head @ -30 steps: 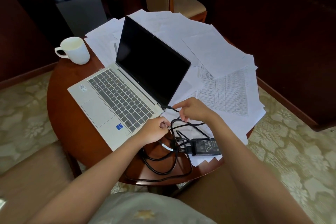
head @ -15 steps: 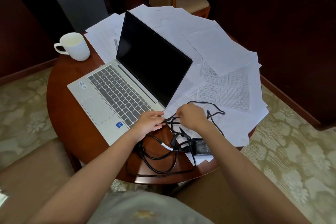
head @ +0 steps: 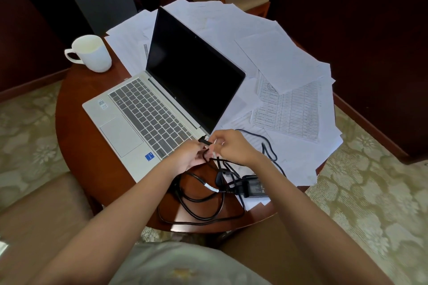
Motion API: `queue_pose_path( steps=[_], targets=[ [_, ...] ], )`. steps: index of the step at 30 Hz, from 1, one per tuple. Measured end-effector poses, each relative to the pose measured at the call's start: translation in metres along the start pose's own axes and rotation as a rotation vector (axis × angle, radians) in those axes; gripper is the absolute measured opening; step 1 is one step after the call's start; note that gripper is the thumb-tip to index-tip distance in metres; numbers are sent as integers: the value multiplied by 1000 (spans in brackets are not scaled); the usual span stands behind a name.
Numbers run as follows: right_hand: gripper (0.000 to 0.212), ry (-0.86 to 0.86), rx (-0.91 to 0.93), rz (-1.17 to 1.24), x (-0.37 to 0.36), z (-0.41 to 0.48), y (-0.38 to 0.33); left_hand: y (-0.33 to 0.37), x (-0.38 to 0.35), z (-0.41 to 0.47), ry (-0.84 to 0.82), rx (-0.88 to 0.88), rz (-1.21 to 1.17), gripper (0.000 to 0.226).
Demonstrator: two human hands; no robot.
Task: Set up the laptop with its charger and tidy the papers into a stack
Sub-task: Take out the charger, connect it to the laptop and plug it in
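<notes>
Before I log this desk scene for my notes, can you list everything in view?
Open silver laptop with black screen: one, left-centre of table.
Loose white paper sheets: many, spread behind and right of laptop.
Black charger cable: one, coiled at near edge, plug end in both hands.
Black power brick: one, on paper, near edge.
White ceramic mug: one, far left.
Round reddish wooden table: one.
Left hand: grip on cable.
Right hand: grip on cable.
</notes>
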State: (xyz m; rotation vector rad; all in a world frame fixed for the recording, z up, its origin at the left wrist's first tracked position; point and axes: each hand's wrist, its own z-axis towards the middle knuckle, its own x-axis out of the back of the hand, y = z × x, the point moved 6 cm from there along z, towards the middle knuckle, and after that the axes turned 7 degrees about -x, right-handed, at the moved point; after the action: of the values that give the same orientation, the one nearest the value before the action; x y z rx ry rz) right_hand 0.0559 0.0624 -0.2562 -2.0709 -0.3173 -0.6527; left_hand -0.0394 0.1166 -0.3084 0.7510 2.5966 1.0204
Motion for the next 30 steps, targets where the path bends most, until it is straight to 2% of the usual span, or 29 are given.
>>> queue_pose_path(
  steps=[2, 5, 9, 11, 14, 17, 19, 23, 30],
  targets=[
    [9, 27, -2, 49, 5, -1, -1, -1, -2, 2, -69, -13, 96, 14],
    [5, 67, -9, 130, 14, -1, -2, -6, -3, 5, -132, -59, 263, 40],
    [16, 65, 18, 114, 22, 2, -2, -4, -13, 2, -210, -199, 613, 37],
    [21, 54, 56, -122, 21, 8, -4, -3, -14, 5, -221, -253, 713, 37],
    [23, 47, 200, -644, 9, 16, -10, -4, -13, 8, -224, -300, 787, 36],
    [22, -2, 282, -970, -6, 23, -7, -7, -12, 7, -229, -330, 836, 39],
    [30, -42, 322, -1125, -14, 28, 0, -10, -10, 7, -238, -337, 859, 42],
    [34, -35, 369, -1257, -20, 36, 4, -13, -6, 11, -240, -365, 866, 43],
    [29, -28, 408, -1288, -23, 39, 2, -14, -2, 14, -241, -389, 859, 44]
  ],
)
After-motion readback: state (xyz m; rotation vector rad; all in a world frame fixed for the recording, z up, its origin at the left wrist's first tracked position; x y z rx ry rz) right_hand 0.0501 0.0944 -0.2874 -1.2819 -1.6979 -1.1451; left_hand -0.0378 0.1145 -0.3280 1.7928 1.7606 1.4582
